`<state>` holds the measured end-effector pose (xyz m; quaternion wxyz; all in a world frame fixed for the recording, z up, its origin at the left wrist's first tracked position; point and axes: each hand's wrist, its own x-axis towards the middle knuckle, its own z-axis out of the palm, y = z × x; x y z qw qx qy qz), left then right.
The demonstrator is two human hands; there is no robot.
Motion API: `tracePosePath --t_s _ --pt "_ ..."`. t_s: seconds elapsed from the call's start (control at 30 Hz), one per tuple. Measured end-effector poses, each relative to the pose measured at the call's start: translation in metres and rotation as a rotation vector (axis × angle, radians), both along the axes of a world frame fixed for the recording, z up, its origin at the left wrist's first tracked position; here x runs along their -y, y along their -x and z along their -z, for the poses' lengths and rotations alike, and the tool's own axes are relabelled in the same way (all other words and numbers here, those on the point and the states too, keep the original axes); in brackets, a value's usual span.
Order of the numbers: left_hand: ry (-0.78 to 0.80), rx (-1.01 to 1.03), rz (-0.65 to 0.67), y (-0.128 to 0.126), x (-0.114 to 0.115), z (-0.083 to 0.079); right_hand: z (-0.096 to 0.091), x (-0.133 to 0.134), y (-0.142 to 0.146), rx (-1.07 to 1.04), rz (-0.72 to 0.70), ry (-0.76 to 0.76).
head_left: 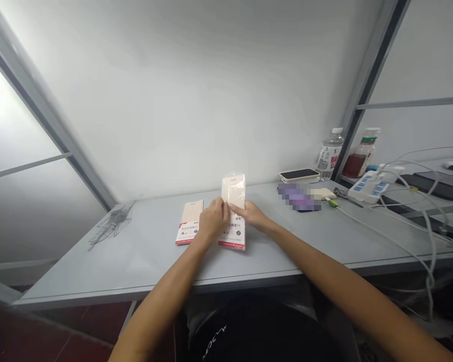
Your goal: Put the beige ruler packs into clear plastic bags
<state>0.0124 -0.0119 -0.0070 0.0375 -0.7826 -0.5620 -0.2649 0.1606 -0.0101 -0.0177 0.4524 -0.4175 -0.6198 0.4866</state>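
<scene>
I've got my left hand (213, 221) and right hand (249, 214) both pinching the packet (233, 192) on the table (136, 264), beside a second packet (191, 227); it seems light, floppy and slick, best held by its edges.

Your left packet (189, 229) carries a "4" low on its front, under a line of Chinese print too small to read. The right packet (232, 237) shows the same "4". The far bottle's (329, 156) red label and the near garment's (215, 342) white lettering are illegible.
</scene>
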Motion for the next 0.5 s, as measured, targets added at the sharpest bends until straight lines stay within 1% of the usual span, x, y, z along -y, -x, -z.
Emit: tracePosePath --t_s 0.07,0.17,0.27,0.37,0.5 --pt "0.049 0.026 0.015 0.0 0.0 0.002 0.001 -0.002 -0.002 -0.042 0.034 0.013" --pt "0.126 0.062 0.054 0.001 -0.003 0.005 0.003 -0.005 -0.006 -0.01 0.069 0.005" --pt "0.151 0.115 0.1 0.003 -0.006 0.009 0.004 -0.005 -0.006 0.02 0.039 -0.027" --pt "0.163 0.171 0.185 0.003 -0.009 0.011 0.003 -0.003 -0.006 0.018 0.004 -0.052" --pt "0.266 0.406 0.287 0.003 -0.01 0.013 0.002 -0.001 -0.007 0.022 -0.031 -0.054"
